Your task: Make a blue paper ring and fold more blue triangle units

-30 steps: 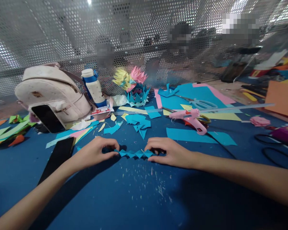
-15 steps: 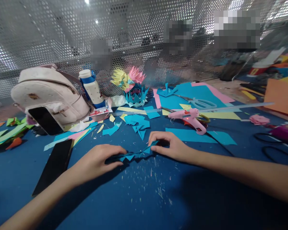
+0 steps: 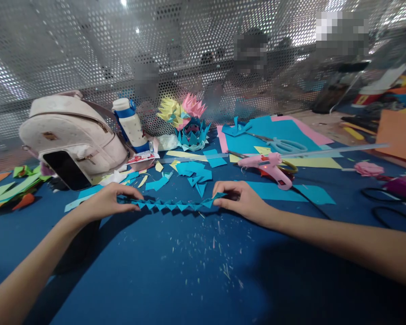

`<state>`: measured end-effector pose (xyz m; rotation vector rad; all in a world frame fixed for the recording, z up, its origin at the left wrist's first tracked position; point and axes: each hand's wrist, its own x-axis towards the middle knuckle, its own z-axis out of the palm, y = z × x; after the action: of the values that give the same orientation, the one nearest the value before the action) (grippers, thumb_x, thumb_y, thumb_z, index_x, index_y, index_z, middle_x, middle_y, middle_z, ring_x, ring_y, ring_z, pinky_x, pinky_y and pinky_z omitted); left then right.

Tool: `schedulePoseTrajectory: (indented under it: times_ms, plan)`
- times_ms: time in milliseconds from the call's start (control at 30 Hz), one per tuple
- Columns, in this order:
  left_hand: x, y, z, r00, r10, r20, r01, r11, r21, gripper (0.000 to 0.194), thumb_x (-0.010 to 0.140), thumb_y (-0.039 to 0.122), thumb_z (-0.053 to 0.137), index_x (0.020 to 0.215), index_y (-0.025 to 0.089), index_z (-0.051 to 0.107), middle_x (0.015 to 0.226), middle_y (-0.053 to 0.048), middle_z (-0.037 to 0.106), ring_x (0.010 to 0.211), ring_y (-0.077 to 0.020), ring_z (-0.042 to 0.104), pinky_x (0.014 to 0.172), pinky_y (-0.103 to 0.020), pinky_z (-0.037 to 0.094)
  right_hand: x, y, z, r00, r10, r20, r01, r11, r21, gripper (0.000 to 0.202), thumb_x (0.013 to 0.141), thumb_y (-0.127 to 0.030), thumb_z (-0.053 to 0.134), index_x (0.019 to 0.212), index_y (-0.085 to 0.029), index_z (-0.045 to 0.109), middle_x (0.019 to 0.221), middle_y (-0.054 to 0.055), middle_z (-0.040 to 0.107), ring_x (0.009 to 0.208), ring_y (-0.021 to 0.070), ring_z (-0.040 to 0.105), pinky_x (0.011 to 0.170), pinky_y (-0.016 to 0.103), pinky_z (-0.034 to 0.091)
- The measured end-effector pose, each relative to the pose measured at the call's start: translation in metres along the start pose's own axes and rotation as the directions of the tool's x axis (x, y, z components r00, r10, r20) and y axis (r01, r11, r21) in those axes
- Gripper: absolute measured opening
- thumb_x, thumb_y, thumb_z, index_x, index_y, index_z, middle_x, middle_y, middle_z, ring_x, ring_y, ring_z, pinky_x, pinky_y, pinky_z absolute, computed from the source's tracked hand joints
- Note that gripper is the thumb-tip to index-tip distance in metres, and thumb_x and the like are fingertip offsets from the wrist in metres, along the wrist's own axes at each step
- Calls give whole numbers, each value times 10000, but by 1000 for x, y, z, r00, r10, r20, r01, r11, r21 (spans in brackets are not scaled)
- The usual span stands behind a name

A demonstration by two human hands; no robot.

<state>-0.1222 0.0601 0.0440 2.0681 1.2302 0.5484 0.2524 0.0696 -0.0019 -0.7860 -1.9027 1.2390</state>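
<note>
A long blue folded paper strip [image 3: 176, 206] with a zigzag of pointed edges stretches between my two hands, above the blue table [image 3: 149, 275]. Its left end is pinched between the thumb and fingers of my left hand [image 3: 104, 201]. The thumb and fingers of my right hand [image 3: 242, 203] close on the other end. Just behind the strip lie blue paper scraps [image 3: 194, 174]. A pink glue gun [image 3: 270, 166] rests beyond my right hand, near a blue paper band [image 3: 277, 191].
Behind stand a white backpack [image 3: 71, 131], a phone [image 3: 67, 169] leaning on it, a bottle [image 3: 130, 126] and folded paper flowers [image 3: 191, 128]. Light-blue scissors [image 3: 286, 145] lie on coloured sheets. A dark phone [image 3: 77, 248] is under my left forearm. A perforated screen [image 3: 88, 54] rises behind.
My left hand has moved left and away from my right hand, drawing the blue strip out longer and straighter. My right hand has stayed nearly in place, still pinching its end.
</note>
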Motion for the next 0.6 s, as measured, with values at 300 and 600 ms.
schedulePoseTrajectory:
  times_ms: [300,600]
  plan:
    - [-10,-29,-29,969,-199,-145,148,942,-301,147,680,35,811,744,163,775,683,-30,743,605,-175,725,559,-184,565,2,-4,2,996,82,-44,-76,989,124,382,755,-513,775,748,-170,607,718,-13,567,617,104,509,597,260,449]
    - [-19,-52,-26,916,-271,-296,31,783,-621,241,1042,333,509,1102,141,641,1045,-52,656,869,-162,665,753,-308,583,2,-1,2,998,54,22,-58,977,204,231,795,-373,773,788,-167,669,723,-20,607,581,78,560,573,233,477]
